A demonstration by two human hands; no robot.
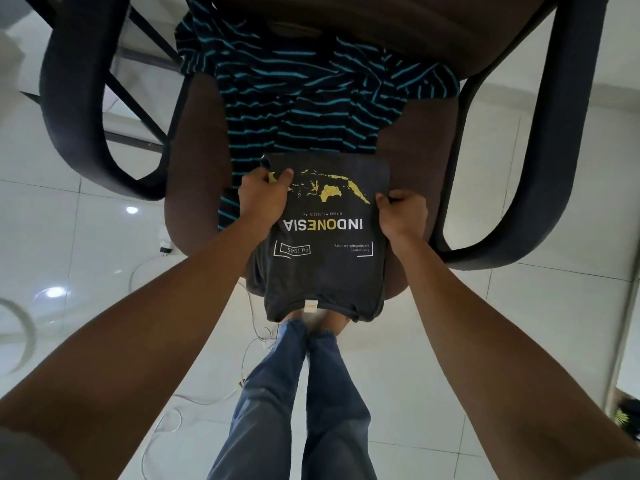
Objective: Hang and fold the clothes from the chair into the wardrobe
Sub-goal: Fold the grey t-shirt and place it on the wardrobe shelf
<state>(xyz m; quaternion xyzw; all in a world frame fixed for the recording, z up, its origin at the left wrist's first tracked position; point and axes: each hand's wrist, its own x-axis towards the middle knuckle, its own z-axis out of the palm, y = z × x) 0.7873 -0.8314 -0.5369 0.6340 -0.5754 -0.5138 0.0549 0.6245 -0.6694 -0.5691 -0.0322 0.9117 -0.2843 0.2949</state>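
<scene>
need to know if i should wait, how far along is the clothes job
Early to midway. The grey t-shirt is partly folded on the chair, with the left hand and right hand gripping its sides. The striped shirt lies unfolded behind it. No wardrobe in view, so nothing is visibly put away.

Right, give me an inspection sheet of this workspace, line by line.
Surface: brown chair seat, dark armrests either side.
Job's things: grey printed T-shirt, partly folded, lying on the seat's front edge and hanging over it; black and teal striped shirt spread on the seat behind it.
Clutter: nothing seen on the seat besides the clothes.
Grippers: left hand pinches the T-shirt's far left corner; right hand grips its right edge.
Cables: white cable looping over the floor near the feet; small white plug-like item left of the chair.
Surroundings: glossy white tiled floor; wardrobe not in view.
</scene>
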